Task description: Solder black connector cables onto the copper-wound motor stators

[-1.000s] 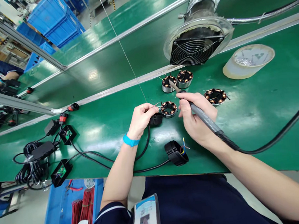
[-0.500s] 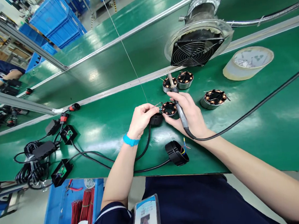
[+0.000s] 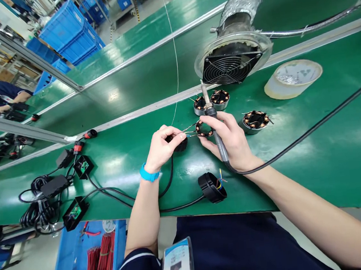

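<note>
My left hand (image 3: 162, 147) is closed around a small black housing (image 3: 180, 144) on a black cable, pinching thin wire leads that reach toward a ring-shaped copper-wound stator (image 3: 203, 128). My right hand (image 3: 231, 140) is wrapped round a soldering iron (image 3: 213, 123) with its tip pointing up and away; its fingertips touch the stator. A thin solder wire (image 3: 174, 58) hangs down from above to the spot between my hands.
Three more stators (image 3: 211, 101) (image 3: 254, 120) lie on the green bench (image 3: 314, 146). A fume extractor fan (image 3: 229, 66) stands behind them, a tape roll (image 3: 292, 78) to the right. A second black housing (image 3: 211, 187) and several black boxes with cables (image 3: 57, 186) lie at left. Another person sits far left.
My right hand has swung the soldering iron from lying low to tip up and moved in to the stator. My left hand shifted slightly left, curling tighter on the housing.
</note>
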Available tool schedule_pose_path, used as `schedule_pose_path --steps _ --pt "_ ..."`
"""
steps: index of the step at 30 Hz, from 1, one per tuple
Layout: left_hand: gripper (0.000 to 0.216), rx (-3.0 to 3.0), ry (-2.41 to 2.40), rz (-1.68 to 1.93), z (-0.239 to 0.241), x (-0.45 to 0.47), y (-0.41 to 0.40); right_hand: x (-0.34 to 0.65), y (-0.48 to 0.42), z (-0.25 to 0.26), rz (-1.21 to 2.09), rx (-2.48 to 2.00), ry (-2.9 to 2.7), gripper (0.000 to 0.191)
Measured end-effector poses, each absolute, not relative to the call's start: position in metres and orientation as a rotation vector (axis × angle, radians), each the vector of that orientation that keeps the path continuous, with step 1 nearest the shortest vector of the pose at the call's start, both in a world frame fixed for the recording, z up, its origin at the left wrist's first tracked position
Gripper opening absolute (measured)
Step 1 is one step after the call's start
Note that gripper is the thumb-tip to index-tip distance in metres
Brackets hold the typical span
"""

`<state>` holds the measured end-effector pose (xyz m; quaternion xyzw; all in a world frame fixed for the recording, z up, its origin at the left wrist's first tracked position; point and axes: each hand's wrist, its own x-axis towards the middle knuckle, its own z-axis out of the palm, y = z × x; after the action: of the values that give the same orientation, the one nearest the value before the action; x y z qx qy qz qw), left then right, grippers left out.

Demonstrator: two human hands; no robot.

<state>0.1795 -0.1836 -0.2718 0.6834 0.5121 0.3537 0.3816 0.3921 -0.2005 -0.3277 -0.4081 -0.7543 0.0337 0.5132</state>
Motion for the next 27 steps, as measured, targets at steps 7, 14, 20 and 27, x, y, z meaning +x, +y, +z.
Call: schedule_pose_path --steps 7,14,20,27 --pt "0.02 1.862 1.275 0.884 -0.262 0.178 -0.185 0.394 -0.199 -0.325 -0.022 -0.937 -1.808 0.065" --pt "0.024 1.796 1.362 0.736 -0.274 0.169 -0.178 0.385 -0.201 -0.339 0.286 -1.01 -1.759 0.06" --pt "0.03 1.65 1.373 0.69 -0.28 0.16 -0.17 0.383 -0.199 -0.346 0.433 -1.055 -1.727 0.064" --pt "0.032 1.638 1.343 1.216 -0.258 0.163 -0.166 0.382 -0.198 -0.349 0.512 -1.024 -1.724 0.068"
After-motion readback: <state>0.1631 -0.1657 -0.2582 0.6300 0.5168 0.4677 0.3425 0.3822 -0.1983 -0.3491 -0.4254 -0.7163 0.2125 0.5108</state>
